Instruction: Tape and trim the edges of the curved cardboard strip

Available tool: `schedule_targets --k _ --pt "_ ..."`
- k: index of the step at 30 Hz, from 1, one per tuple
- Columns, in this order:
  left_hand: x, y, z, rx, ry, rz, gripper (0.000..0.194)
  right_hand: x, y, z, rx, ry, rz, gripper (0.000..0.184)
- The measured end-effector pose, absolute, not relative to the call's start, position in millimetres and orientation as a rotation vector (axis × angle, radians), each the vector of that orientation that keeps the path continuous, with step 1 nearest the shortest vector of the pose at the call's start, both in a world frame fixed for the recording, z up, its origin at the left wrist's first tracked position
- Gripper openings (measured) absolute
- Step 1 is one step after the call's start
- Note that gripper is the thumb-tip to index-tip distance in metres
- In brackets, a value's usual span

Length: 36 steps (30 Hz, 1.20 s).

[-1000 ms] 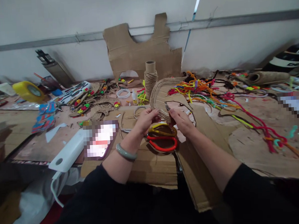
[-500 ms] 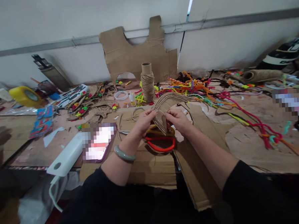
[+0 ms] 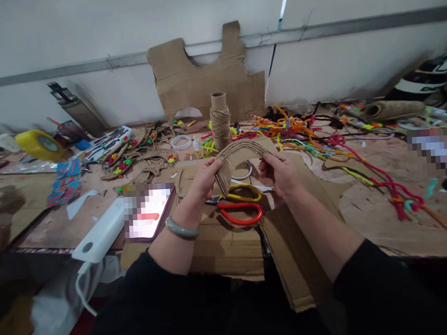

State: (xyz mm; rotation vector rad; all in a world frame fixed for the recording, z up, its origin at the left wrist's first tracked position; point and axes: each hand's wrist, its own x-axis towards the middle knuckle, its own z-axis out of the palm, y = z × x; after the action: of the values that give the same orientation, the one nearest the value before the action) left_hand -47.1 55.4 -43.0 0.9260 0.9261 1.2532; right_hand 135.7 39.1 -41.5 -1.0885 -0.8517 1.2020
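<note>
Both my hands hold up a curved arch piece wrapped in jute twine over the table. My left hand pinches its left leg, fingers closed on it. My right hand grips its right end, fingers curled round it. A green bangle sits on my left wrist. Under the arch lie scissors with yellow and red handles on flat cardboard. A spool of jute twine stands upright just behind the arch.
A phone and a white device lie to the left. Coloured pipe cleaners spread over the right side. Twine ornaments, a yellow tape roll and a cut cardboard sheet against the wall stand further back.
My hands have moved apart along the twine-wrapped arch and turned it, so it now spans between them as an open arch above the scissors.
</note>
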Motion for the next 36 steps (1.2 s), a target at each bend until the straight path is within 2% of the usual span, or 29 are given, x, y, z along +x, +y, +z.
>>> schedule_targets --k 5,14,21,26,36 --pt "-51 57 -43 0.883 0.895 1.26 0.041 136 39 -42 -1.106 -0.898 1.217 0.026" --pt "-49 56 -40 0.911 0.958 1.241 0.031 138 39 -35 -1.118 -0.781 1.085 0.027" --pt "-52 63 -43 0.881 1.008 1.372 0.03 142 43 -45 -1.171 -0.902 1.212 0.026" --pt "-58 70 -48 0.875 1.013 1.468 0.032 145 45 -52 -1.145 -0.957 1.338 0.033" --pt "-54 60 -38 0.924 1.033 1.386 0.032 145 45 -49 -1.119 -0.939 1.133 0.033"
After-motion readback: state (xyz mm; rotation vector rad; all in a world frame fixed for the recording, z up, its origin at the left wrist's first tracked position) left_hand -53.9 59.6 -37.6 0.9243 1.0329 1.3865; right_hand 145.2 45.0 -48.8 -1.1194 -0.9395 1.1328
